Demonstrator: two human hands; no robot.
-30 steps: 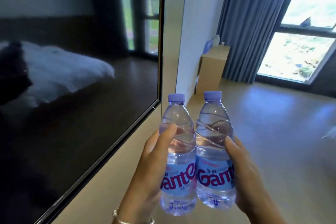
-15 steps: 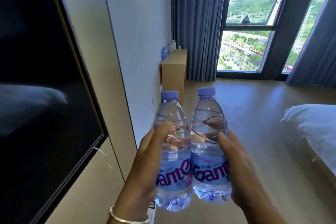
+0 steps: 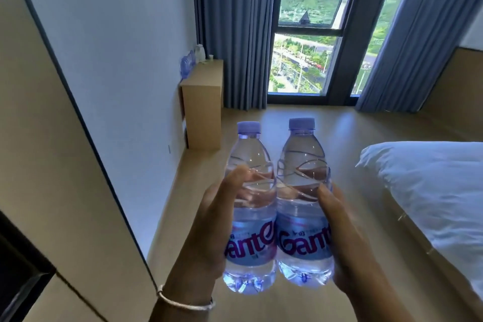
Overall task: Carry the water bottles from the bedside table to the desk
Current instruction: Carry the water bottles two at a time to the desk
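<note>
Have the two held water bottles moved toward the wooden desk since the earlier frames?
Yes. The two water bottles, one in each hand, are nearer the wooden desk by the curtain, which now looms larger ahead.

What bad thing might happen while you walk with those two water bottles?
1. Each bottle sits in only one hand: the left hand grips the left bottle, the right hand the right bottle. Smooth plastic might slip and drop onto the floor.
2. The bed juts in close on the right; a leg could bump it.
3. The desk already holds bottles and a kettle; setting down carelessly might knock them.
</note>
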